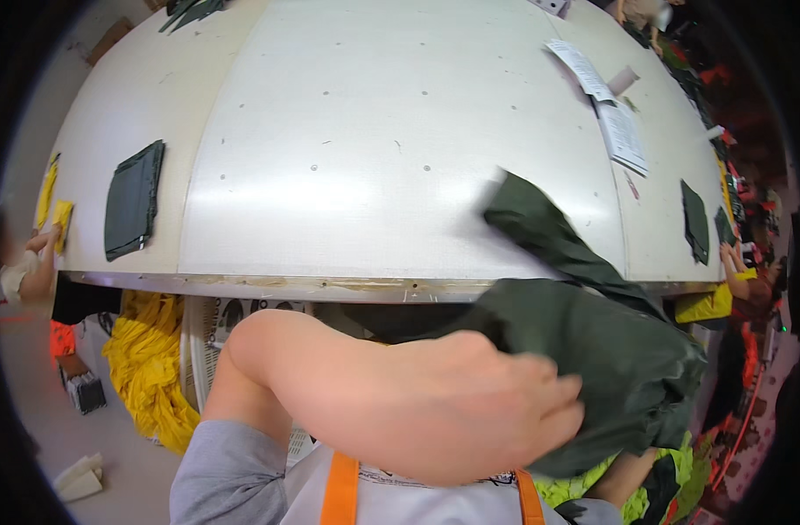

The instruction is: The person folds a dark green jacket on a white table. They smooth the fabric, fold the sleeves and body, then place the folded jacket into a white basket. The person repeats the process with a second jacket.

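Bright tbl [356,114], soft glare nr ctr twd 12 o'clk; L hand [505,402] motion-blurred, ~5 o'clk; edges bowed, rim dark.

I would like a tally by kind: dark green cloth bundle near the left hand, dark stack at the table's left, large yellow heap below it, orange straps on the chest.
Dark green cloth bundle: 1 (separate pieces cannot be told)
Dark stack: 1
Yellow heap: 1
Orange straps: 2
Total: 5

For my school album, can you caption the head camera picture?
A blurred bare left hand before creased, dark-green fabric at a wide, flat white table.
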{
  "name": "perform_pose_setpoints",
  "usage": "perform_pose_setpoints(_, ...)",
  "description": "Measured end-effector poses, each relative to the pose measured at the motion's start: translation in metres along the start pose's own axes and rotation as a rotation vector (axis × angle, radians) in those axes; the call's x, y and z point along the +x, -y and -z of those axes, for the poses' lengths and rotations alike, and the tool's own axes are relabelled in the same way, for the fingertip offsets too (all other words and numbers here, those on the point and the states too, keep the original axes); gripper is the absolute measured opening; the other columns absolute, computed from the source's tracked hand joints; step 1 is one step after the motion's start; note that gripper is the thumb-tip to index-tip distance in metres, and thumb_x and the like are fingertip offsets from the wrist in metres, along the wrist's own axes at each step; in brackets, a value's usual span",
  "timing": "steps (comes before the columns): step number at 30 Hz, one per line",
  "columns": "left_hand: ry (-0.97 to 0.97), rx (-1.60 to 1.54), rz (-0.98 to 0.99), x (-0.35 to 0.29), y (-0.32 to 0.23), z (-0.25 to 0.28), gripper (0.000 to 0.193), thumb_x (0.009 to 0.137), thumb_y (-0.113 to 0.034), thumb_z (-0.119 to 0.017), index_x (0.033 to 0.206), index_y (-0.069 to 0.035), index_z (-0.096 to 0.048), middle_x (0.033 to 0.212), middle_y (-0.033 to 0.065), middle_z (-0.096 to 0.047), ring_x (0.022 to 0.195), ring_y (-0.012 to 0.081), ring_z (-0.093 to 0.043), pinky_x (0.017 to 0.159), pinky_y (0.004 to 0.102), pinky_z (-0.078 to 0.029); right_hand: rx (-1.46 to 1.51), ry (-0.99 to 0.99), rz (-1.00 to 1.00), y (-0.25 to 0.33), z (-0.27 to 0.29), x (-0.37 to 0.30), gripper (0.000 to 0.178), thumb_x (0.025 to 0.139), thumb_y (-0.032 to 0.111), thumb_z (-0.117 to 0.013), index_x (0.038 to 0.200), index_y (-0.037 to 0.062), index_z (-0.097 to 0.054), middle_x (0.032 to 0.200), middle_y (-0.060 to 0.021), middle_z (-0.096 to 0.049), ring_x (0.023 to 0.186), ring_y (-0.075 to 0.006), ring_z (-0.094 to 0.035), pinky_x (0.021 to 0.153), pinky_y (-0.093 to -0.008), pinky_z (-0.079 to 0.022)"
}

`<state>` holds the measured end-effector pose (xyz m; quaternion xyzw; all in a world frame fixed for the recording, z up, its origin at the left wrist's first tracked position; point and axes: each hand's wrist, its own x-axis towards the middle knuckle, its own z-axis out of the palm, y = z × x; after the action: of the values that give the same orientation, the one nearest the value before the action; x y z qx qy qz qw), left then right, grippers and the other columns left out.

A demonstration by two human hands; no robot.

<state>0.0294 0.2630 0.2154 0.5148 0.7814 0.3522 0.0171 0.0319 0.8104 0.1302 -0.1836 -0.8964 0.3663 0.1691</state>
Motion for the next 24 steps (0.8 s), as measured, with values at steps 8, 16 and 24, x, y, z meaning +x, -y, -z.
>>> perform_pose_setpoints(8, -0.412, -0.084, 0.503, -0.087, -0.004, 0.012, 0.037, 0.075, -0.006, -0.062, 0.111, -0.004, -0.058, 0.107, 0.0158, -0.06, 0.083, 0.0285, -0.061, 0.068, 0.0331, -0.051, 0.05, -0.105, 0.426, 0.182, -0.021, 0.059, 0.046, 0.089, 0.017, -0.06, 0.129, 0.0005, -0.045, 0.12, -0.0124, -0.055, 0.109, -0.0252, -0.054, 0.095, -0.031, -0.042)
perform_pose_setpoints(16, -1.062, -0.585, 1.142, -0.226, -0.055, -0.043, 0.032, 0.076, -0.005, -0.065, 0.105, 0.002, -0.057, 0.076, 0.0068, -0.056, 0.07, 0.0109, -0.051, 0.065, 0.0264, -0.043, 0.53, 0.221, 0.972, 0.479, -0.355, 0.111, 0.054, 0.086, 0.019, -0.064, 0.131, 0.0, -0.041, 0.123, -0.0145, -0.053, 0.112, -0.0277, -0.052, 0.098, -0.032, -0.04)
perform_pose_setpoints(24, -1.549, -0.419, 1.603, -0.336, 0.026, -0.154, 0.057, 0.08, -0.017, -0.071, 0.127, 0.004, -0.049, 0.118, 0.0087, -0.058, 0.108, 0.0181, -0.051, 0.097, 0.0327, -0.038, 0.712, 1.052, 1.098, 0.55, -0.8, -0.067, 0.079, 0.076, 0.025, -0.074, 0.137, -0.0026, -0.031, 0.132, -0.0231, -0.047, 0.124, -0.0333, -0.044, 0.104, -0.0356, -0.036)
